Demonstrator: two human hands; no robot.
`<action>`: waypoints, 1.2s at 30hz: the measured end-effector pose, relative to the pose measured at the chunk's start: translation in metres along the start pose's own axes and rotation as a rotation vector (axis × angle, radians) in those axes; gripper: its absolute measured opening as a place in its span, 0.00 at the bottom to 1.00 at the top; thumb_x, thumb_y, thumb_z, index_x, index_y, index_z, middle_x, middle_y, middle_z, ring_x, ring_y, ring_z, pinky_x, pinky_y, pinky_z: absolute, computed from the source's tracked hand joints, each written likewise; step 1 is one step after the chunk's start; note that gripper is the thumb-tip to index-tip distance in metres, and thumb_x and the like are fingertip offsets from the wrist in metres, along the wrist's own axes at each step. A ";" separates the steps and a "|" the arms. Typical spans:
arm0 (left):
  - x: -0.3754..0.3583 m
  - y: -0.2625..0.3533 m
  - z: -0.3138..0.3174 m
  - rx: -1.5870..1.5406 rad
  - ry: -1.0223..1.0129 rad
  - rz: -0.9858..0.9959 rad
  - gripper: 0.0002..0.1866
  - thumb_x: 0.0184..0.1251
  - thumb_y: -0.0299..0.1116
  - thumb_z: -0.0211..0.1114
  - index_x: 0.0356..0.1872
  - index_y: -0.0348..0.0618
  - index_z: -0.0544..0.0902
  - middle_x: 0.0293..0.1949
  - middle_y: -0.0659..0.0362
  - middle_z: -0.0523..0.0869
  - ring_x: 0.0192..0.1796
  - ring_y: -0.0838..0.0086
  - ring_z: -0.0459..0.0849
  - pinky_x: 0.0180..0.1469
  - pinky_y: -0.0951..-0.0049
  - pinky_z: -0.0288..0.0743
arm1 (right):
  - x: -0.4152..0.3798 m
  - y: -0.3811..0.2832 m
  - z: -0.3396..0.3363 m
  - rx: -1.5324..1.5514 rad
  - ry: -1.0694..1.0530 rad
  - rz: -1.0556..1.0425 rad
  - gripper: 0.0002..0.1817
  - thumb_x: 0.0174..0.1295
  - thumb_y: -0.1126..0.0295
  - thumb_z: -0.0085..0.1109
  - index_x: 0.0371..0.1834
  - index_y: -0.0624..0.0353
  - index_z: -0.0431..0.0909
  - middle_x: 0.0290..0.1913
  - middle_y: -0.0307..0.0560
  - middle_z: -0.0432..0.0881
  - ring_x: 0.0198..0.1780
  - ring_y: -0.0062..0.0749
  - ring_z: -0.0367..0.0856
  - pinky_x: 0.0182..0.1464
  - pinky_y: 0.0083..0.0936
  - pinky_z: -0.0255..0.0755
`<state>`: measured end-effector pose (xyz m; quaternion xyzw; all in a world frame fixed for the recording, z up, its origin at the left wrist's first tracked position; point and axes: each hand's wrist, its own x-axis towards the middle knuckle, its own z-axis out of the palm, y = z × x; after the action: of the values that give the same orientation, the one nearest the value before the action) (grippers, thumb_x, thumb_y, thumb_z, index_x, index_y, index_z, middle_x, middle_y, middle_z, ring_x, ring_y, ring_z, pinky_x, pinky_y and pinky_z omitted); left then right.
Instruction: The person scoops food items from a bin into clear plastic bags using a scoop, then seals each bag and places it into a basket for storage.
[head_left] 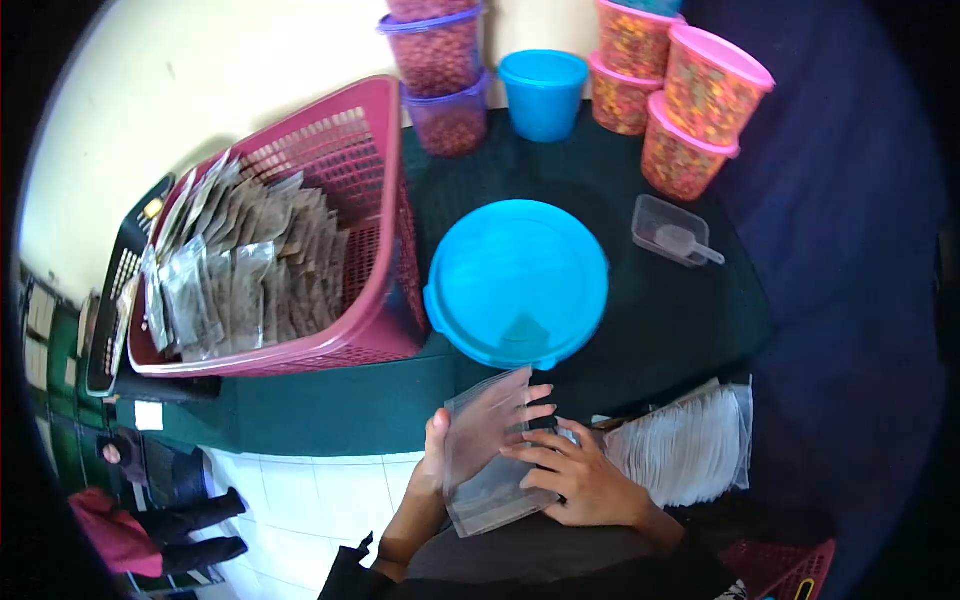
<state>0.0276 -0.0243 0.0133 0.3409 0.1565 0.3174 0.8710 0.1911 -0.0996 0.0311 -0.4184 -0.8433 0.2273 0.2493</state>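
A clear, flat plastic bag (500, 490) is held upright at a tilt in front of my lap. My left hand (436, 450) grips it from behind, its thumb at the left edge and its fingers showing through the film and past the right edge. My right hand (590, 485) bends over the bag's right side with its index finger on the film; the thumb is mostly hidden. Just beyond the hands stands a round tub with a blue lid (518, 280). Beside my right hand lies a thick stack of clear bags (685, 445).
A maroon basket (385, 250) full of packed sachets (250, 260) stands at left. Behind are purple-lidded tubs (435, 50), a blue tub (543, 100) and pink-lidded tubs (705, 90). A clear scoop (672, 232) lies right. A person (130, 525) is at lower left.
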 end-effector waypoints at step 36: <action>-0.071 0.099 -0.126 0.387 -0.260 0.301 0.57 0.19 0.56 0.74 0.51 0.20 0.62 0.48 0.36 0.68 0.52 0.54 0.69 0.54 0.60 0.60 | 0.079 0.052 -0.033 -0.276 0.098 0.128 0.06 0.43 0.73 0.61 0.27 0.58 0.78 0.27 0.42 0.74 0.33 0.33 0.74 0.36 0.26 0.67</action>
<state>-0.1314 0.0475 -0.0049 0.5583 0.0486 0.3609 0.7455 0.1999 -0.0009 0.0440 -0.5121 -0.8251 0.1040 0.2151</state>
